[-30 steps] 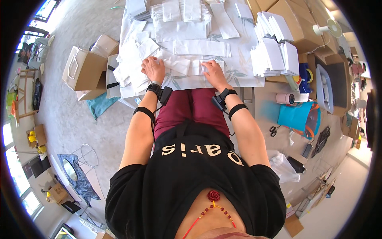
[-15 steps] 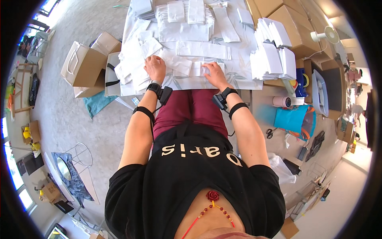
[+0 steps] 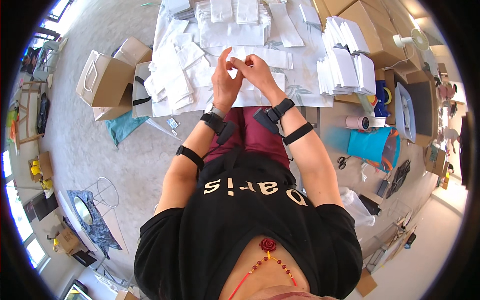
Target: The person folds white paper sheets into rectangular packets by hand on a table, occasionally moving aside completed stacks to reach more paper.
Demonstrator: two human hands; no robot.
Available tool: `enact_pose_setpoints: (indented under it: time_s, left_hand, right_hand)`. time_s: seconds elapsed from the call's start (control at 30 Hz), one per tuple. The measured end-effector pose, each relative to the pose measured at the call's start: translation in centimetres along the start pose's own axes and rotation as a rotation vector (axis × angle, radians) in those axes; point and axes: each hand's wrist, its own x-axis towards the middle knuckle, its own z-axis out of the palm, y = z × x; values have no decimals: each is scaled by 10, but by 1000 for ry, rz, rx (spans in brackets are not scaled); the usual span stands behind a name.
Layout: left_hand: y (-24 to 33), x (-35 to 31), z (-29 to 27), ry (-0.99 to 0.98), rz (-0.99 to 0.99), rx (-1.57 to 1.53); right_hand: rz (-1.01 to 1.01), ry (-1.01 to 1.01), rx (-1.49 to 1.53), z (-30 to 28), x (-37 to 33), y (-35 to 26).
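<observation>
My left hand (image 3: 226, 82) and my right hand (image 3: 257, 74) meet above the near middle of the table. The left one has a finger raised, its thumb close to the right hand. Bent fingers of my right hand come together against the left. Whatever lies between the fingertips, if anything, is too small to make out. Beneath and beyond them lies a flat white strip (image 3: 277, 59). A shorter white piece (image 3: 276, 81) rests just under my right wrist. Loose white flat pieces (image 3: 172, 75) overlap in a heap left of my left hand.
Folded white stacks (image 3: 340, 70) stand at the table's right edge, with cardboard boxes (image 3: 362, 27) behind. More white pieces (image 3: 232, 35) are piled at the far side. Left of the table sits an open carton (image 3: 107, 80). A blue bag (image 3: 367, 147) and scissors (image 3: 342, 162) are at lower right.
Both hands have lifted off the white pieces and come together over the table. The left moved right and the right moved left. The view has shifted slightly.
</observation>
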Motion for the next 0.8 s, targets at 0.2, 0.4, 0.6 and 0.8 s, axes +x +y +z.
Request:
enact_pose_setpoints:
  time_s: [0.2,0.4,0.6,0.8]
  left_hand:
    - [-10,-26,11,30,56,91]
    - [-53,-64,10,-99,-159,413]
    - [-78,-68,23,-6,-196,490]
    - [-89,-64,33,-105,-145,341]
  right_hand:
    - [-88,224,82,-16,12,31]
    - [-141,225,289,-53,0,20]
    - [-96,207,287,-103,-21,2]
    - [-5,233,220,-151,-30,45]
